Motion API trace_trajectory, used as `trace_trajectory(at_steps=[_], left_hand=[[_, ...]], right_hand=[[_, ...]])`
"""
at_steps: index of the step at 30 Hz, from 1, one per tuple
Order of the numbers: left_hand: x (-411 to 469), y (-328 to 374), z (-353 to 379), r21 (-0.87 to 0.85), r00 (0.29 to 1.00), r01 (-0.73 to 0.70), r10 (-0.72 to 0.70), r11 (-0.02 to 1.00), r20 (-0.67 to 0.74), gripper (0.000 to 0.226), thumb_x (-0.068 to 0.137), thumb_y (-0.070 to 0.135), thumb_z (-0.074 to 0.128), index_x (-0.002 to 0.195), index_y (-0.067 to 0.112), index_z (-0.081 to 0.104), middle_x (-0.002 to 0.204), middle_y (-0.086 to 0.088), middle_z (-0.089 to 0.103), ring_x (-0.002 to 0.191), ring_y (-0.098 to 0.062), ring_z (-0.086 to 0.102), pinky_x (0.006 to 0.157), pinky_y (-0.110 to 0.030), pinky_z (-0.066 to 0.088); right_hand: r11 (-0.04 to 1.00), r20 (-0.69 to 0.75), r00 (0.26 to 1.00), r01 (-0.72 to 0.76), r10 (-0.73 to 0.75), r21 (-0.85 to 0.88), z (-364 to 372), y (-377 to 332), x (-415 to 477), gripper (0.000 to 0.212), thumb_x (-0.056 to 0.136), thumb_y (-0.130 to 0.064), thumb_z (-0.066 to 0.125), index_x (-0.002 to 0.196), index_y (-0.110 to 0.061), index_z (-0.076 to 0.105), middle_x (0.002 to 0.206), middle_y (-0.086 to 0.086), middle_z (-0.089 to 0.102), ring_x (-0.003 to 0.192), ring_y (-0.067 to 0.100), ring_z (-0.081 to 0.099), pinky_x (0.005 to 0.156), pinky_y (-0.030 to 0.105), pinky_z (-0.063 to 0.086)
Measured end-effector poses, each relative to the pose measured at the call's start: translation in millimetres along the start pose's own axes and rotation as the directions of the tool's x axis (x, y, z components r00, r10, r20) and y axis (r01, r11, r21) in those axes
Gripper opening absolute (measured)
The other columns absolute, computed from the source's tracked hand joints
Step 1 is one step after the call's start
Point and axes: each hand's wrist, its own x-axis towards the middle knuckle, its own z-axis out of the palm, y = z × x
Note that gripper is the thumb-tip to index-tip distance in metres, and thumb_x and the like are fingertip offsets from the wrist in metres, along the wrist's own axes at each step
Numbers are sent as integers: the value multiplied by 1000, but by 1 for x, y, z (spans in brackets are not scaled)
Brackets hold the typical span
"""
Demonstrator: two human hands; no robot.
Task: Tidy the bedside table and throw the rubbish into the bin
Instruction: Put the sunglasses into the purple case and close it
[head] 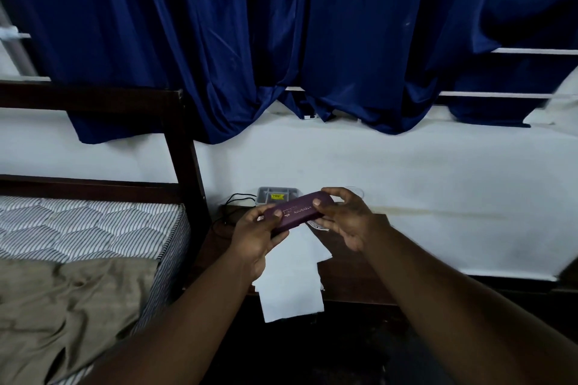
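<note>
Maroon case held over the bedside worktop

Maroon case (297, 211), long and slim, sits between both hands above the dark worktop (353, 272). Left hand (255, 237) clamps its fingers on the near end; right hand (347, 217) pinches the far end. White paper sheets (291, 278) lie beneath, overhanging the edge. Behind, what may be a grey tray (276, 194) rests by the wall.

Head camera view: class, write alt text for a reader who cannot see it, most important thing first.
Two bare hands, left hand and right hand, hold a closed maroon case by its ends above a dark bedside table. White paper hangs over the table's front edge; a grey tray sits behind, under blue curtains.
</note>
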Motion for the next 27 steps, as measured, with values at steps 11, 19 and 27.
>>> trace_trajectory(at_steps=[11, 19, 27], left_hand=[[18, -8, -93, 32, 988, -4, 9, 999, -153, 20, 94, 2, 68, 113, 0, 63, 110, -18, 70, 88, -21, 69, 71, -29, 63], [35, -29, -164, 110, 964, 156, -127, 982, -233, 27, 95, 3, 67, 119, -10, 64, 110, -22, 70, 99, -26, 65, 82, -33, 57], [53, -48, -205, 95, 882, 294, -231, 951, -411, 12, 95, -1, 67, 87, 8, 63, 82, -10, 65, 72, -16, 60, 66, -28, 53]], right_hand=[[994, 118, 989, -84, 92, -74, 91, 36, 37, 43, 92, 3, 69, 132, -1, 57, 128, 18, 65, 112, 35, 69, 86, 44, 62], [952, 145, 964, -183, 223, -245, 150, 95, 80, 44, 89, -1, 74, 131, -2, 59, 130, 22, 65, 113, 29, 68, 97, 44, 58], [907, 155, 934, -258, 322, -334, 191, 155, 109, 46, 90, 2, 71, 134, 1, 58, 125, 20, 68, 104, 21, 64, 88, 36, 55]])
